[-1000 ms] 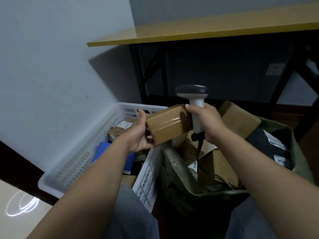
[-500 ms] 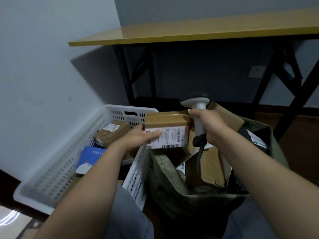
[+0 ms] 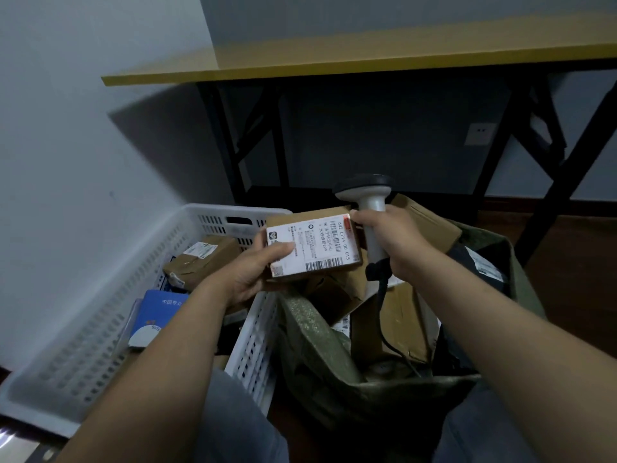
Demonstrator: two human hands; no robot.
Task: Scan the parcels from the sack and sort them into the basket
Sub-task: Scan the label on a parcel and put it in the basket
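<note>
Holding the parcel [image 3: 312, 243] mid-frame above the sack [image 3: 320, 355], your left hand [image 3: 253, 272] grips its lower-left corner, thumb on the label; your right hand [image 3: 392, 235] wraps the scanner [image 3: 370, 208]. It looks stiff and light; grip the edges, off the barcode.

basket [image 3: 83, 345] left, sack [image 3: 320, 362] right, table [image 3: 334, 58] behind
the held parcel [image 3: 320, 242] hangs above where basket and sack meet, scanner [image 3: 372, 208] upright just right of it; other parcels [image 3: 203, 262] lie in both.
</note>
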